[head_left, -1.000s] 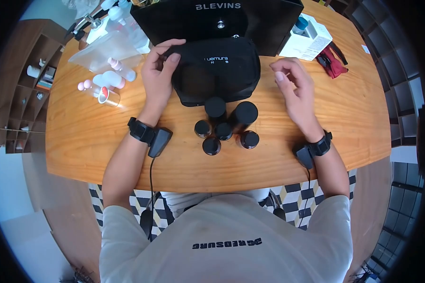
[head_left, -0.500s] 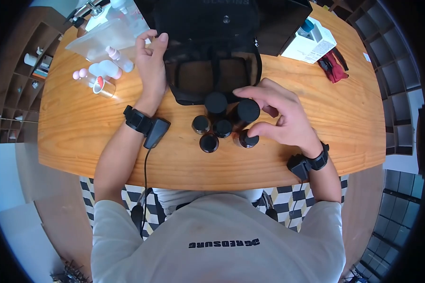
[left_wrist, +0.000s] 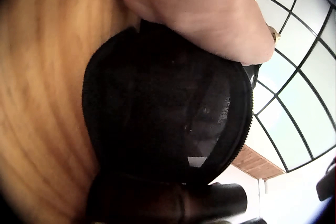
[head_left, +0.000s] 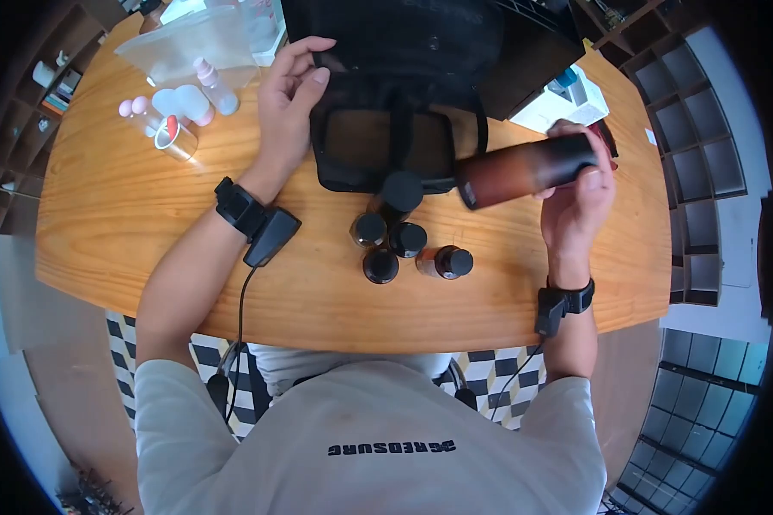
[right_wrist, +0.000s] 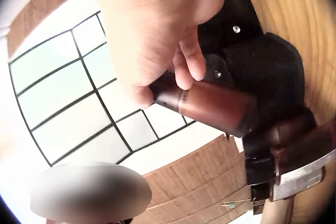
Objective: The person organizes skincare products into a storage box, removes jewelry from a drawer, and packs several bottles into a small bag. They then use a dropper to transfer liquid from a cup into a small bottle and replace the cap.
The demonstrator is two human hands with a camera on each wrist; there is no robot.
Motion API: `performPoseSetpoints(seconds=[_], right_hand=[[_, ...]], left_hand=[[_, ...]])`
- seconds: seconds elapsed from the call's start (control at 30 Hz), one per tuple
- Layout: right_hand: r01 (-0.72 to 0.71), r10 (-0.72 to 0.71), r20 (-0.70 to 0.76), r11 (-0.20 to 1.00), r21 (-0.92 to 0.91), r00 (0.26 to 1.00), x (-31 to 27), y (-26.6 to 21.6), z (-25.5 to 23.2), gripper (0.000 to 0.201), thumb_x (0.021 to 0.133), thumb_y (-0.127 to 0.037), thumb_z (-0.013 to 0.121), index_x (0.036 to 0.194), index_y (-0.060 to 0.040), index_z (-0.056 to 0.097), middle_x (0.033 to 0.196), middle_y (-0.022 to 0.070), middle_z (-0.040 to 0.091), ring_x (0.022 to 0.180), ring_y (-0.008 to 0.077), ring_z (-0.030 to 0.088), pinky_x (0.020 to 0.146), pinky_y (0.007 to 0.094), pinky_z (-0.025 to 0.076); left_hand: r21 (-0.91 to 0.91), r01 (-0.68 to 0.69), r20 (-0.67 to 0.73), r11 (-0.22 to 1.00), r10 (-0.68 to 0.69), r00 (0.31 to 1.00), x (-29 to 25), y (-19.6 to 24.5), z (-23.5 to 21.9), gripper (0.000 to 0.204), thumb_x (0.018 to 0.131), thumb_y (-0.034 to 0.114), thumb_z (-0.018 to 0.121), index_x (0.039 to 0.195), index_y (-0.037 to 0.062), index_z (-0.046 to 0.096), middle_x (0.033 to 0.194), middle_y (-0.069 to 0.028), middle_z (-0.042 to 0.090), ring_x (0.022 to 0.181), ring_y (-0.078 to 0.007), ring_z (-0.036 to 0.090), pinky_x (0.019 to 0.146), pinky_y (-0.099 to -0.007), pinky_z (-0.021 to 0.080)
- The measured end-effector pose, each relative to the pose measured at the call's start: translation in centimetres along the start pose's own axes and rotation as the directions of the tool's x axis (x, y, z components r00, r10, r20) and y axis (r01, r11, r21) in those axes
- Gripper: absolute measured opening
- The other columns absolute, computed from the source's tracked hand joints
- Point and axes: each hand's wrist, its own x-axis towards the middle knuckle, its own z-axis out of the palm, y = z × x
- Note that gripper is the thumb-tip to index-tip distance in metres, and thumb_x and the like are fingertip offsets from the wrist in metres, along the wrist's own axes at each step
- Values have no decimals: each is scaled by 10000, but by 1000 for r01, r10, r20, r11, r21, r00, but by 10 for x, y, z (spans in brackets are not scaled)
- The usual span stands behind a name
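A reddish-brown bottle with a black cap is in the air right of centre, tilted and a little blurred; the right hand grips it by the cap end, thumb and fingers closed round it. Its base end points toward the black case, which lies open at upper centre with its lid raised. The left hand is at the lid's left edge, fingers bent; whether they pinch it, I cannot tell.

So far the case is open and one bottle is off the tabletop, though outside the case. Five more dark-capped bottles remain outside: a tall one close to the case's front edge, and four short ones clustered below it, one of them tilted or lying.

Farther out, a black box stands behind the case, a clear bag and small pink-topped bottles at upper left.
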Motion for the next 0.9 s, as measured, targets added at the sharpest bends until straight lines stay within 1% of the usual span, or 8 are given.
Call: performPoseSetpoints(seconds=[0.1, 0.2, 0.3, 0.37, 0.47, 0.53, 0.73, 0.9], right_hand=[[47, -47, -26, 999, -12, 999, 8, -5, 4, 491, 970, -299, 711, 1315, 30, 594, 1240, 188, 645, 918, 183, 690, 679, 258, 577], [79, -81, 10, 924, -373, 997, 8, -12, 28, 375, 926, -70, 717, 1278, 20, 623, 1199, 120, 646, 931, 186, 691, 796, 283, 576], [89, -56, 73, 768, -634, 996, 16, -7, 43, 357, 885, -43, 762, 1227, -3, 668, 1180, 100, 664, 946, 181, 693, 799, 286, 575], [332, -125, 311, 466, -820, 942, 22, -6, 52, 370, 834, -19, 793, 1193, -29, 700, 1170, 97, 675, 962, 197, 695, 797, 291, 570], [376, -90, 384, 501, -780, 919, 23, 3, 63, 410, 795, -4, 806, 1192, -35, 705, 1181, 99, 675, 975, 251, 690, 800, 310, 565], [417, -61, 446, 489, -766, 893, 24, 5, 63, 409, 789, -18, 816, 1184, -42, 714, 1178, 88, 675, 994, 284, 673, 828, 335, 560], [271, 149, 407, 540, -797, 901, 17, -3, 67, 524, 748, 45, 810, 1234, -141, 746, 1176, 84, 656, 982, 267, 645, 814, 362, 542], [155, 260, 339, 539, -828, 904, 13, -10, 66, 657, 677, 152, 767, 1244, -180, 764, 956, 85, 573, 873, 250, 586, 749, 385, 524]], left_hand=[[-33, -23, 51, 999, 25, 998, 0, -1, 0, 371, 1002, 69, 593, 1366, 5, 569, 1087, -32, 659, 893, -44, 563, 781, -180, 428], [-34, -41, 91, 999, 43, 995, 1, -2, 1, 399, 998, 84, 598, 1387, 2, 555, 1114, -37, 655, 909, -51, 564, 797, -186, 430], [-43, -29, 128, 999, 34, 991, 0, -1, -1, 425, 991, 101, 609, 1401, 5, 544, 1119, -29, 640, 909, -54, 553, 798, -193, 427], [-37, -24, 148, 999, 29, 989, 1, -1, 1, 439, 987, 109, 615, 1407, 7, 540, 1123, -25, 631, 911, -55, 546, 802, -198, 425], [-71, -22, 155, 997, 33, 987, 1, -4, 2, 468, 978, 127, 628, 1421, 10, 532, 1123, -21, 616, 927, -62, 539, 826, -213, 422], [-29, -21, 193, 999, 26, 981, 1, -3, 1, 519, 975, 133, 580, 1460, -24, 488, 1255, -77, 628, 1131, -137, 602, 1004, -260, 436], [-59, -41, 173, 997, 50, 984, 1, -5, 3, 500, 973, 153, 636, 1442, 22, 524, 1163, -36, 613, 1011, -98, 571, 915, -245, 436], [-45, -37, 193, 998, 45, 980, 2, -6, 3, 512, 967, 144, 636, 1451, 25, 519, 1190, -42, 616, 1031, -104, 577, 930, -254, 438]])
